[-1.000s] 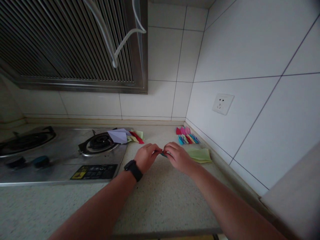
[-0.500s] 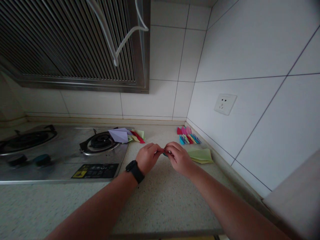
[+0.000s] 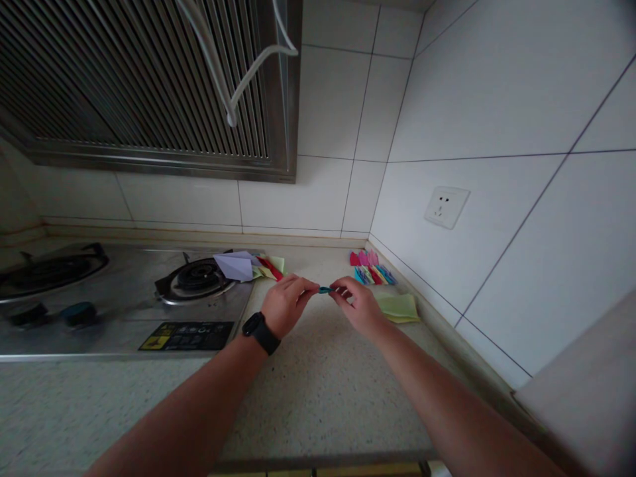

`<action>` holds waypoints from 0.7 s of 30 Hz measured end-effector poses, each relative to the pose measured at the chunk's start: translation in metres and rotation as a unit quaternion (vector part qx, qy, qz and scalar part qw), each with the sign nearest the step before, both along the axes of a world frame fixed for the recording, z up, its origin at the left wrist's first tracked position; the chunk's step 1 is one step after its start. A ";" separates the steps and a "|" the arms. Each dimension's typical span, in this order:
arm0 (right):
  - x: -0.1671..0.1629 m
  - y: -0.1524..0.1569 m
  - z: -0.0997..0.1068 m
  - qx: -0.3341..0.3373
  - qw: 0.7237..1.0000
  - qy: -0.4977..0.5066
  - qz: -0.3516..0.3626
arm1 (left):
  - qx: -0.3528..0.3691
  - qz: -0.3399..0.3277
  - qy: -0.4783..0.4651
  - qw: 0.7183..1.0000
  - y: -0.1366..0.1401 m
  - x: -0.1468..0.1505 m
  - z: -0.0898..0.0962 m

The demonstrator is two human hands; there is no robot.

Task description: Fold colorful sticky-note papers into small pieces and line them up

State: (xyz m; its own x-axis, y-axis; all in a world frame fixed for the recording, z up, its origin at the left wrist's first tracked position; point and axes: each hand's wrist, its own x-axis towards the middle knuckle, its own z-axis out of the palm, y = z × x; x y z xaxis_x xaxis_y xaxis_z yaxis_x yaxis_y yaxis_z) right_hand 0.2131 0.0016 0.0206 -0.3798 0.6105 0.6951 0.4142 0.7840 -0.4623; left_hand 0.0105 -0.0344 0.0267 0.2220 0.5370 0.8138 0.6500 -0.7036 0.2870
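A small folded piece of teal paper (image 3: pixel 324 290) is stretched between my two hands, above the speckled countertop (image 3: pixel 318 384). My left hand (image 3: pixel 291 301), with a black watch on the wrist, pinches its left end. The fingertips of my right hand (image 3: pixel 358 303) are closed on its right end. Just beyond the right hand lie small folded paper pieces in pink and red (image 3: pixel 364 258) and a row of multicoloured ones (image 3: pixel 375 274). Light green paper (image 3: pixel 399 307) rests beside the right wrist, partly hidden by it.
To the left is a gas stove (image 3: pixel 124 311), with a lavender folded paper (image 3: pixel 236 266) and other coloured papers (image 3: pixel 271 267) at its right edge. A range hood (image 3: pixel 149 86) with a white cable (image 3: pixel 238 93) hangs overhead. A tiled wall with a socket (image 3: pixel 447 207) bounds the right.
My hands have moved slightly apart, the left one leftward, so more of the teal paper shows between the fingertips. The view has shifted a little.
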 end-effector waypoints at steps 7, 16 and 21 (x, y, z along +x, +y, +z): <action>0.009 0.002 0.008 0.094 0.994 -0.048 -0.011 | -0.028 -0.010 0.017 0.999 -0.002 0.001 0.003; 0.012 0.000 0.012 0.151 0.980 -0.128 0.008 | -0.044 0.006 0.063 0.997 0.001 -0.001 -0.001; 0.010 -0.002 0.011 0.146 0.979 -0.142 0.007 | -0.031 0.010 0.108 0.994 0.002 0.000 -0.002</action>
